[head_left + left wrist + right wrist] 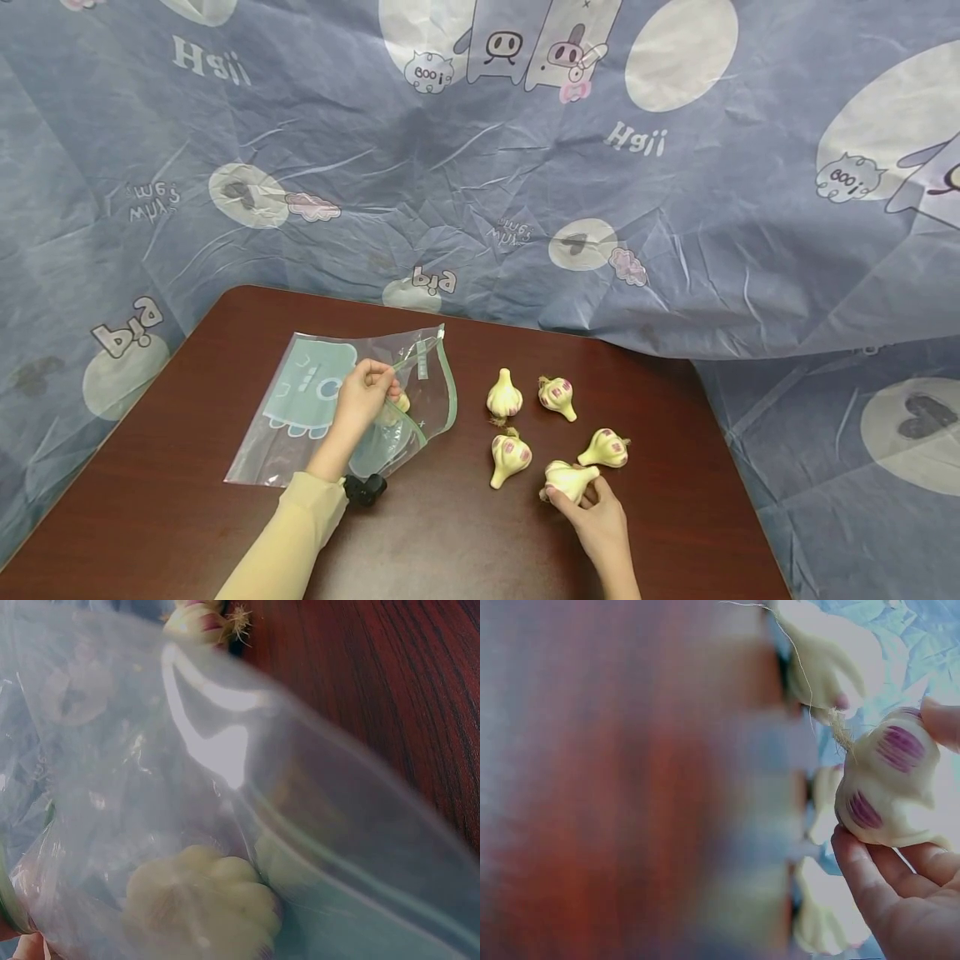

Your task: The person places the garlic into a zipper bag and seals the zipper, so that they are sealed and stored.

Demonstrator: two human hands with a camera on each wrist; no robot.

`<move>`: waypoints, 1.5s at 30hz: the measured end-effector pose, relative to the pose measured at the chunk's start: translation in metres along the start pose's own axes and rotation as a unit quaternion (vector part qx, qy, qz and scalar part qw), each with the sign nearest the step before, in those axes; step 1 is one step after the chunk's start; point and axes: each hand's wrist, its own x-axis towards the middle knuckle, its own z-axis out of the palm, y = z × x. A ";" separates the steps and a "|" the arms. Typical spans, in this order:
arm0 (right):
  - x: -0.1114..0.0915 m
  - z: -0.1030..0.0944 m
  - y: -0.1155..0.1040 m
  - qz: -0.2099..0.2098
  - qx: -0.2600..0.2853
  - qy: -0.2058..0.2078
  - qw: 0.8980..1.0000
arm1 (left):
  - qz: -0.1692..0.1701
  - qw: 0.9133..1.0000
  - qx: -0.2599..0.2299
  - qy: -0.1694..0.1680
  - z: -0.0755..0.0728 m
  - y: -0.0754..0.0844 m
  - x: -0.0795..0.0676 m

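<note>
Dark red-brown tabletop point(187, 500), backed and flanked by a crumpled blue cartoon-print cloth point(675, 250). Toward the left, lay a clear zip bag point(300, 417) with a pale blue print, its green-edged mouth turned toward the middle of the wood. Pinched the upper lip of that mouth in the left hand point(365, 396), fingers curled round the plastic and raising it so that the opening gaped. Just inside, close under that hand, showed one bagged bulb point(199, 904) of garlic resting against the film. To the right of the bag and apart from it, lay four loose bulbs point(505, 394) in a small cluster.

At the near edge of the cluster, closed the right hand point(596, 521) on a fifth bulb point(889, 787): thumb on one side, fingertips curled under the other, bulb lying on its side. Could not tell whether it was touching the wood or just off it.

By judgement, called for a grip on the bulb's fat body rather than on stalk or dry roots, papery skin looking apt to slip. Called also for a mouth held high and wide, lower lip flat on the tabletop. Needed a carry clear of the neighbouring bulbs, round things being prone to roll when nudged.
</note>
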 end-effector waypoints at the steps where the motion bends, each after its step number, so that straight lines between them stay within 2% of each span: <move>1: 0.001 -0.001 -0.003 -0.001 0.001 0.001 1.000 | -0.001 1.000 0.000 0.000 0.000 0.000 0.000; 9: 0.011 -0.008 -0.027 -0.023 0.028 -0.013 0.999 | -0.005 1.000 -0.009 -0.003 -0.001 0.000 0.000; 13: 0.016 -0.007 -0.040 -0.033 0.022 -0.019 0.999 | -0.007 1.000 -0.002 -0.002 -0.001 -0.001 0.001; 21: 0.031 0.002 -0.069 -0.052 0.058 -0.042 0.996 | 0.000 1.000 -0.019 -0.006 0.000 -0.004 0.002; 27: 0.042 0.011 -0.094 -0.087 0.083 -0.053 0.991 | 0.004 1.000 -0.018 -0.003 0.000 -0.004 0.003; 33: 0.053 0.025 -0.114 -0.110 0.089 -0.065 0.988 | 0.005 1.000 -0.016 -0.003 -0.001 -0.003 0.003; 41: 0.061 0.054 -0.137 -0.126 0.128 -0.101 0.979 | 0.007 1.000 -0.028 -0.002 -0.001 -0.005 0.004; 45: 0.062 0.072 -0.146 -0.143 0.109 -0.106 0.978 | 0.006 1.000 -0.029 -0.002 0.000 -0.005 0.003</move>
